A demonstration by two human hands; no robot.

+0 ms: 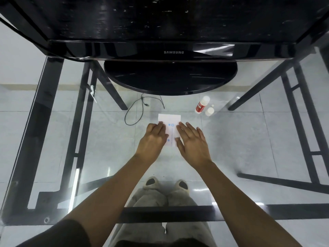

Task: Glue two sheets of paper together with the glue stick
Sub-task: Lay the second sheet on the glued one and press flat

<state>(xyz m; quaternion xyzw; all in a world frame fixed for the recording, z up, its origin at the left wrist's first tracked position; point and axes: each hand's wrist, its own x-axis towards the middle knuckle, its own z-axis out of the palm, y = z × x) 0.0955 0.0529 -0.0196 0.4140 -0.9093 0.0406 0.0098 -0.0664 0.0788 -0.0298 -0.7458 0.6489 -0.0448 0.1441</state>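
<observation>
White paper sheets [169,120] with small blue printed marks lie flat on the clear glass tabletop [106,139], a little above the middle of the frame. Whether one sheet or two lie stacked there cannot be told, since only one outline shows.

Both bare hands press down on the paper, palms down. The left hand [154,138] covers the paper's left side with its fingers held together and flat; the right hand [191,139] covers the right side with fingers slightly spread and flat. Neither hand grasps anything: both are open and simply resting on the sheet, with a narrow strip of paper showing between them.

Up and to the right of the paper, apart from it, a red-labelled glue stick [201,105] with a white top stands tilted on the glass. Just beside it, to its right, sits a small round white cap [210,111].

Left of the paper's upper edge, a thin black cable [137,111] loops; it may lie on the floor below the glass.

Across the upper part of the frame stands a black Samsung monitor [173,49] on a glossy black oval base [170,77]. Black metal table legs [78,122] show through the glass at left and right, over pale floor tiles [249,131]. At the bottom centre, grey trousers [160,198] and light slippers [151,182] are seen through the tabletop.
</observation>
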